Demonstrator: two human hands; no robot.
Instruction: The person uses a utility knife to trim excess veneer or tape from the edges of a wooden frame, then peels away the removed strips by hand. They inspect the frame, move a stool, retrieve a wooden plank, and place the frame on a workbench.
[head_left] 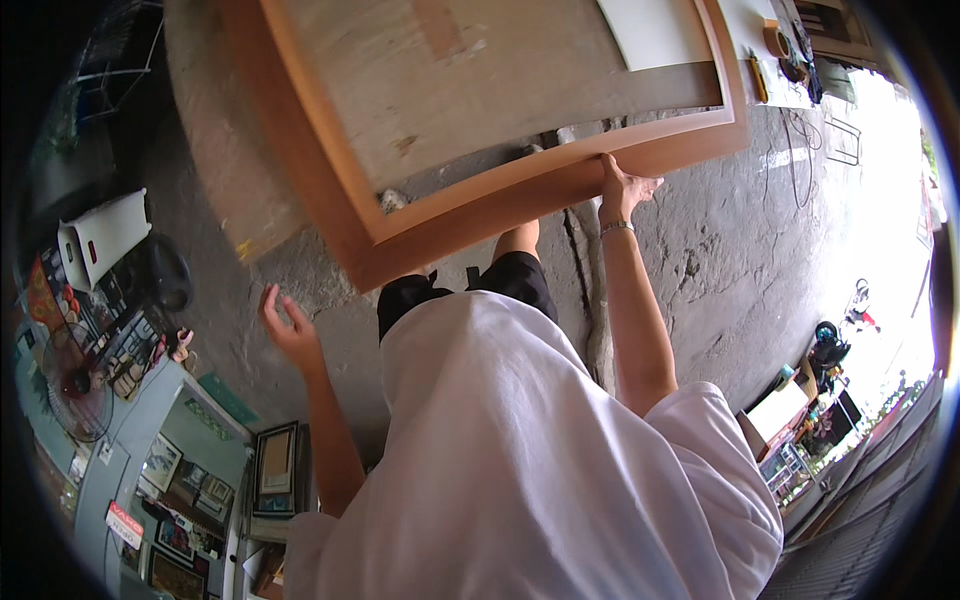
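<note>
A large, orange-brown wooden picture frame (480, 222) spans the upper middle, over a worn brown board (500, 90). Its near side juts past the board's edge, and floor shows through that strip of the opening. My right hand (628, 188) grips this near side toward its right end, thumb against the wood and fingers curled, partly hidden. Off the frame's near left corner, my left hand (288, 325) hangs in the air with fingers apart, touching nothing. A white sheet (660, 35) lies inside the opening at the far right.
On a white surface at the upper right are a tape roll (775, 38) and a yellow-handled cutter (759, 80). A white plastic stool (105, 235) and a standing fan (80, 385) are at the left. Framed pictures (275, 470) lean at the lower left. The concrete floor (720, 290) is cracked.
</note>
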